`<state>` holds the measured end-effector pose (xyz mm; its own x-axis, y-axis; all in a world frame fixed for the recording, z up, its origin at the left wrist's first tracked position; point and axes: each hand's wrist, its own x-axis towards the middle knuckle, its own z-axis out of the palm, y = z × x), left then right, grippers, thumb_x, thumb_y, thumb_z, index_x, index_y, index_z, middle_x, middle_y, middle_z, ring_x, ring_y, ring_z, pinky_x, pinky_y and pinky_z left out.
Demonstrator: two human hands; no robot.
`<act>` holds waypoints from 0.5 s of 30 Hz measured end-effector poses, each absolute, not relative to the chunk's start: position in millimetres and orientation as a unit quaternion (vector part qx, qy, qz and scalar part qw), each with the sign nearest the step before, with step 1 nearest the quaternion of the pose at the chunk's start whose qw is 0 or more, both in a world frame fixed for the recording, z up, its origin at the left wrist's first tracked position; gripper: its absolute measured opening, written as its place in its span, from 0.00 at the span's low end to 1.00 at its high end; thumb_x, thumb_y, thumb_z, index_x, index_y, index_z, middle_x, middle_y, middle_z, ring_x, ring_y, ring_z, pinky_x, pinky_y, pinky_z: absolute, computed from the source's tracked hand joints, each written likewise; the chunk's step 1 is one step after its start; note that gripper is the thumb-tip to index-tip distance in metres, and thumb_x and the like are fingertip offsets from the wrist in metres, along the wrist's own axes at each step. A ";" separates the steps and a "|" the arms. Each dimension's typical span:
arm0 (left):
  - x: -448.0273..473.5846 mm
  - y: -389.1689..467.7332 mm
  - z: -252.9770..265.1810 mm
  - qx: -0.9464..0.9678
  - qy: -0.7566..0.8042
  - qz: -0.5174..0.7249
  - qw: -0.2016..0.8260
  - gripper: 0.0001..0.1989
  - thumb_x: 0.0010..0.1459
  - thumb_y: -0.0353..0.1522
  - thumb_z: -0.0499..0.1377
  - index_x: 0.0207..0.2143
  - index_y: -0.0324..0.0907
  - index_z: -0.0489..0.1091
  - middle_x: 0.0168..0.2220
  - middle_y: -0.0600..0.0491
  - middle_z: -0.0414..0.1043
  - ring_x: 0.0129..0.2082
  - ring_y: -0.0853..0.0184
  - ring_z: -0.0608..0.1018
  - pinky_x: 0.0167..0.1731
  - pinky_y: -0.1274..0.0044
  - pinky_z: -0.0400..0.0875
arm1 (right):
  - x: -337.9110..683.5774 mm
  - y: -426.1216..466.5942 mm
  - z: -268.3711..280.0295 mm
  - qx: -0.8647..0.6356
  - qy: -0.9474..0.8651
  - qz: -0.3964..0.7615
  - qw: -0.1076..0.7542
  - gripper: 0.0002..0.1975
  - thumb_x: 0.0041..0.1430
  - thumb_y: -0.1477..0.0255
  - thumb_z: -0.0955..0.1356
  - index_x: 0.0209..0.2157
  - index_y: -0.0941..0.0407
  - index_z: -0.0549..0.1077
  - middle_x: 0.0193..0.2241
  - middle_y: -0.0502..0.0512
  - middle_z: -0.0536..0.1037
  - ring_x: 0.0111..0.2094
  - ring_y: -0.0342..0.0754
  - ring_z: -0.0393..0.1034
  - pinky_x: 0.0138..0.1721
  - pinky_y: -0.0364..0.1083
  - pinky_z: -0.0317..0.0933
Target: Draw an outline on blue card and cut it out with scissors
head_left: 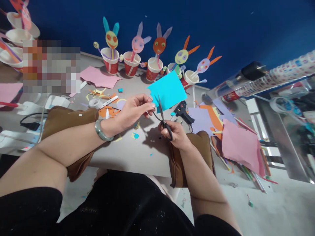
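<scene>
A sheet of bright blue paper is held up above the table, its left edge cut unevenly. My left hand, with a bangle at the wrist, pinches that edge between thumb and fingers. Black-handled scissors are in my right hand, its fingers through the loops. The blades point up at the paper's lower left part and look parted; whether they are biting into it I cannot tell. A black glue gun lies just right of the paper. Small blue scraps lie on the table below.
Paper cups with rabbit-faced figures line the back by the blue wall. Brown cushions lie under both forearms. Pink paper and straws are at right, near a stack of cups. White power strips and cables are at left.
</scene>
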<state>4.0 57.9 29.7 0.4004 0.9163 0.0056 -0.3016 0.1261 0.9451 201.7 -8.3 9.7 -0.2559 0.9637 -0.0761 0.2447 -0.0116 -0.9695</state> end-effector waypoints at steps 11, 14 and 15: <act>4.3 58.2 27.7 0.475 0.316 0.454 0.685 0.16 0.50 0.39 0.71 0.30 0.41 0.68 0.22 0.58 0.71 0.22 0.75 0.74 0.22 0.81 0.68 | 201.1 -8.6 9.6 -0.492 -0.606 0.513 0.358 0.30 0.49 0.42 0.72 0.22 0.56 0.68 0.17 0.45 0.63 0.22 0.41 0.55 0.26 0.44 0.50; 4.5 58.6 23.5 0.490 0.306 0.440 0.687 0.17 0.49 0.41 0.72 0.30 0.41 0.69 0.22 0.58 0.71 0.21 0.75 0.73 0.23 0.81 0.68 | 201.0 -8.6 9.2 -0.490 -0.605 0.514 0.360 0.30 0.49 0.42 0.72 0.22 0.56 0.68 0.17 0.45 0.63 0.22 0.41 0.54 0.26 0.44 0.50; 4.5 58.7 22.8 0.494 0.305 0.438 0.687 0.18 0.48 0.41 0.72 0.30 0.41 0.69 0.22 0.58 0.71 0.21 0.75 0.72 0.23 0.80 0.68 | 200.9 -8.6 9.3 -0.491 -0.606 0.512 0.360 0.30 0.49 0.42 0.72 0.22 0.56 0.68 0.17 0.45 0.63 0.22 0.41 0.54 0.26 0.44 0.49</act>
<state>4.5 58.7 22.8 0.4304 0.9025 0.0142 -0.3012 0.1288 0.9448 200.9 -8.6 9.3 -0.2583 0.9638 -0.0655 0.2259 -0.0056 -0.9741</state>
